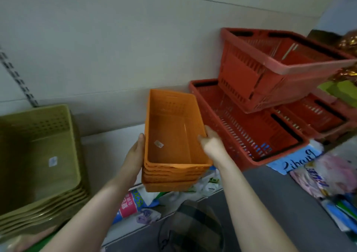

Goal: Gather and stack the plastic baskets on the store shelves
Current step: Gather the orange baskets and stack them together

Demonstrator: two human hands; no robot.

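A stack of several orange plastic baskets (170,136) is held over the front edge of the white shelf (108,137). My left hand (136,151) presses flat against its left side. My right hand (211,141) grips its right rim, thumb inside. A small label sticks to the floor of the top basket. To the left stands a stack of several olive-green baskets (36,155). On the right, red shopping baskets (247,128) sit on the shelf, one red basket (270,70) resting tilted on top of the others.
The pale back wall (116,49) with a slotted upright (17,78) runs behind the shelf. Below the shelf edge lie packaged goods (131,203) and a handwritten blue sign (297,161). Pink and blue packs (328,176) fill the lower right. Gold wrapping (347,43) shows at far right.
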